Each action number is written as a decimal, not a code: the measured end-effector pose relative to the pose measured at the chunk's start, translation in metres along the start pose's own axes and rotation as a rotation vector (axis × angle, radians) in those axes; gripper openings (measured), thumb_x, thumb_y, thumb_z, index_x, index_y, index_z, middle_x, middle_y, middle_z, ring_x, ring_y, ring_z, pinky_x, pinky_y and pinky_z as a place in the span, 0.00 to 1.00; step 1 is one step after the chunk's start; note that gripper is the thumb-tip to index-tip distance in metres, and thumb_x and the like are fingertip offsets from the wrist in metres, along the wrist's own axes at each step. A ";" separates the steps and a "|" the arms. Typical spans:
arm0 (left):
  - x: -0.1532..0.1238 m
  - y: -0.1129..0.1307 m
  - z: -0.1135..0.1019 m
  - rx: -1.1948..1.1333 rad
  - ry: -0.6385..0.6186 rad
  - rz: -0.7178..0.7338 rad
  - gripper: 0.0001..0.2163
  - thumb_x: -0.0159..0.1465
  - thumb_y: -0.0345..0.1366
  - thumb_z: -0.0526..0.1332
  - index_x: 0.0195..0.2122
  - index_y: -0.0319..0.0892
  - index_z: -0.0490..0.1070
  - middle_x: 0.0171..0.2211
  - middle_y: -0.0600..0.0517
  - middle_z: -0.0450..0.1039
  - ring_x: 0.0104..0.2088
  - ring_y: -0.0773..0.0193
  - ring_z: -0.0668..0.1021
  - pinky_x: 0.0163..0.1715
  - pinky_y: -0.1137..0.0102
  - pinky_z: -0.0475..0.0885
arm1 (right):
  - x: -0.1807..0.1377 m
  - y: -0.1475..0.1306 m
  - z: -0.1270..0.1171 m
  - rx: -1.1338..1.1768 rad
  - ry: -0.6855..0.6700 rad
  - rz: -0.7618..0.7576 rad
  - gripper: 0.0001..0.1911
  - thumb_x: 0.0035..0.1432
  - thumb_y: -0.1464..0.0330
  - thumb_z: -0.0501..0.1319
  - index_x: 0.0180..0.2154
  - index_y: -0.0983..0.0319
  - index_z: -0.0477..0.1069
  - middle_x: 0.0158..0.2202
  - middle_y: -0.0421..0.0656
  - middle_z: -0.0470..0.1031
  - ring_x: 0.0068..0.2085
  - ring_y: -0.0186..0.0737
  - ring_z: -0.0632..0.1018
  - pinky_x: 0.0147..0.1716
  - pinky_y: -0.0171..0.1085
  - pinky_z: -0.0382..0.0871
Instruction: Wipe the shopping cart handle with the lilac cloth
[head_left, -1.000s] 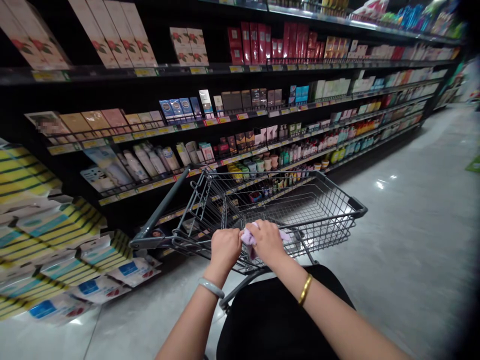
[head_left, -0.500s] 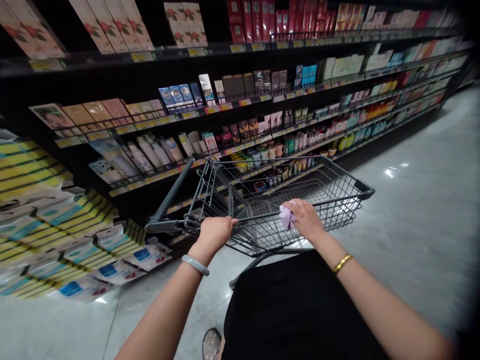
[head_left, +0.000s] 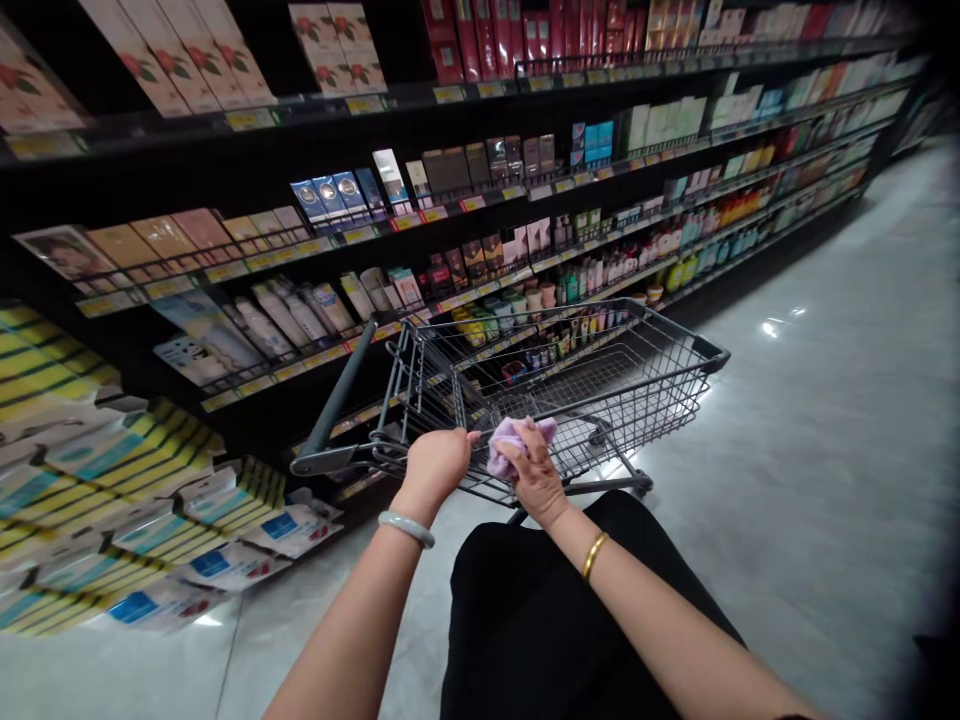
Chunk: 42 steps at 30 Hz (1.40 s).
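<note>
A dark wire shopping cart (head_left: 660, 365) stands in front of me in a store aisle, its basket holding nothing I can see. My left hand (head_left: 436, 463) is closed round the cart's near rail, a pale bangle on that wrist. Just right of it, my right hand (head_left: 534, 472) presses a crumpled lilac cloth (head_left: 512, 438) against the same rail, fingers curled over it, a gold bangle on the wrist. The two hands are almost touching.
Long dark shelves (head_left: 480, 215) of boxed and bottled cosmetics run along the left and away ahead. Stacked yellow-and-blue packs (head_left: 112, 500) sit low at the left. The cart's dark handle bar (head_left: 337, 400) sticks out leftward. Glossy grey floor (head_left: 810, 420) stretches to the right.
My right hand has slid the lilac cloth back leftward along the cart rail, from well to the right until it is beside my left hand. The left hand has kept its grip.
</note>
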<state>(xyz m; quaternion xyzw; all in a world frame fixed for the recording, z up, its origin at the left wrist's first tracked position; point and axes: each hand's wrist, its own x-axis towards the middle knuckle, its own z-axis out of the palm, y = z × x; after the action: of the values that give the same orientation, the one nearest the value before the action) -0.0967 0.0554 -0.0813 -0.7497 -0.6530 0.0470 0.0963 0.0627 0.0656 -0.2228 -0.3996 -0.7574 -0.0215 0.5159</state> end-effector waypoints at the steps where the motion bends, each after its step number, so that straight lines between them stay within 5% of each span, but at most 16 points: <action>1: 0.000 0.001 0.001 -0.002 0.002 -0.004 0.26 0.72 0.48 0.41 0.38 0.38 0.76 0.33 0.40 0.78 0.38 0.51 0.81 0.38 0.62 0.72 | -0.013 0.009 0.003 -0.003 0.029 0.034 0.29 0.53 0.82 0.54 0.54 0.55 0.70 0.67 0.46 0.51 0.69 0.51 0.52 0.65 0.54 0.55; 7: 0.003 0.002 0.001 -0.001 0.009 -0.019 0.26 0.72 0.48 0.42 0.37 0.38 0.75 0.32 0.40 0.78 0.37 0.51 0.81 0.37 0.64 0.72 | -0.056 0.029 0.016 -0.043 0.065 0.337 0.35 0.46 0.84 0.52 0.52 0.54 0.73 0.63 0.47 0.52 0.63 0.52 0.62 0.60 0.56 0.62; 13: 0.003 0.003 0.001 0.033 0.015 0.025 0.25 0.73 0.46 0.41 0.37 0.38 0.74 0.31 0.41 0.78 0.35 0.52 0.81 0.35 0.65 0.72 | -0.006 -0.023 0.020 0.105 -0.022 0.087 0.25 0.58 0.79 0.54 0.51 0.50 0.73 0.55 0.45 0.67 0.59 0.45 0.68 0.59 0.50 0.65; 16: 0.003 0.004 0.001 0.049 0.019 0.018 0.25 0.73 0.46 0.41 0.36 0.39 0.73 0.30 0.42 0.78 0.34 0.51 0.81 0.33 0.65 0.71 | -0.005 -0.025 0.032 0.154 -0.067 -0.007 0.21 0.60 0.77 0.54 0.51 0.55 0.73 0.51 0.45 0.72 0.56 0.42 0.70 0.58 0.48 0.67; 23: 0.007 0.005 0.001 0.053 -0.013 -0.010 0.24 0.72 0.47 0.42 0.35 0.40 0.73 0.31 0.44 0.78 0.36 0.51 0.81 0.33 0.65 0.70 | -0.083 0.039 0.032 0.067 -0.142 0.223 0.17 0.54 0.79 0.56 0.40 0.60 0.79 0.45 0.48 0.73 0.49 0.45 0.73 0.48 0.48 0.72; 31: 0.011 0.005 0.006 0.091 -0.016 -0.005 0.25 0.72 0.48 0.39 0.37 0.41 0.73 0.32 0.43 0.78 0.33 0.49 0.80 0.30 0.64 0.69 | -0.039 0.001 0.047 0.148 -0.202 0.123 0.12 0.62 0.67 0.59 0.43 0.47 0.79 0.44 0.42 0.75 0.49 0.41 0.73 0.53 0.43 0.68; 36: 0.012 0.009 0.001 0.054 -0.047 -0.037 0.25 0.72 0.48 0.40 0.36 0.40 0.73 0.32 0.42 0.77 0.35 0.51 0.80 0.31 0.66 0.69 | -0.073 0.040 0.040 0.112 -0.215 0.355 0.06 0.54 0.68 0.65 0.33 0.51 0.80 0.44 0.41 0.76 0.50 0.46 0.74 0.54 0.49 0.66; 42: 0.012 0.011 0.000 0.063 -0.044 -0.043 0.23 0.72 0.47 0.41 0.36 0.41 0.73 0.32 0.43 0.78 0.36 0.52 0.81 0.32 0.67 0.70 | -0.099 0.082 0.039 0.031 -0.117 0.680 0.13 0.43 0.77 0.56 0.30 0.59 0.75 0.33 0.42 0.69 0.31 0.39 0.74 0.33 0.41 0.74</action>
<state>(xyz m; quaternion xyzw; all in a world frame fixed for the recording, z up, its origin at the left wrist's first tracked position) -0.0844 0.0658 -0.0833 -0.7308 -0.6692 0.0817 0.1064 0.0994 0.0814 -0.3510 -0.6219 -0.6095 0.1861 0.4551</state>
